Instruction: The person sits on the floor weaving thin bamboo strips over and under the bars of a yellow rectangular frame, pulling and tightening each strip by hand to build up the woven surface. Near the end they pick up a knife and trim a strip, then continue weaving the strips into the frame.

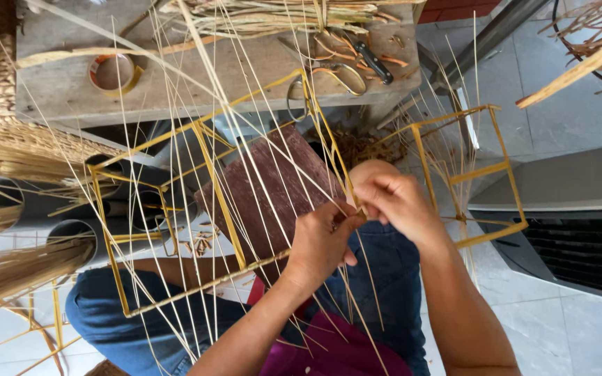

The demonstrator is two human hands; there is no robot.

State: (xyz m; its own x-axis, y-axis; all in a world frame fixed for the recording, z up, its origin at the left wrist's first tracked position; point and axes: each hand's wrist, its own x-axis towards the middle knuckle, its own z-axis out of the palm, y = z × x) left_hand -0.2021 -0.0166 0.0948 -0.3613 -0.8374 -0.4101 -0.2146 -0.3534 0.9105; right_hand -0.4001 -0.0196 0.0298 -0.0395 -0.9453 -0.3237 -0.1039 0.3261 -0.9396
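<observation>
Over your lap, at six o'clock from the workbench point(71, 90), you pinched both left hand point(320, 244) and right hand point(397, 198) shut on straw strands point(259, 174) at the yellow wire frame point(219, 202), probably keeping them taut.

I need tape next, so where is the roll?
In the head view, the tape roll lies upper left on the wooden bench, beside loose straw strands.

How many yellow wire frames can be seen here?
2. One large yellow frame lies on the person's lap under the straw strands; a smaller yellow frame stands to the right of the hands. Others may be hidden.
</observation>
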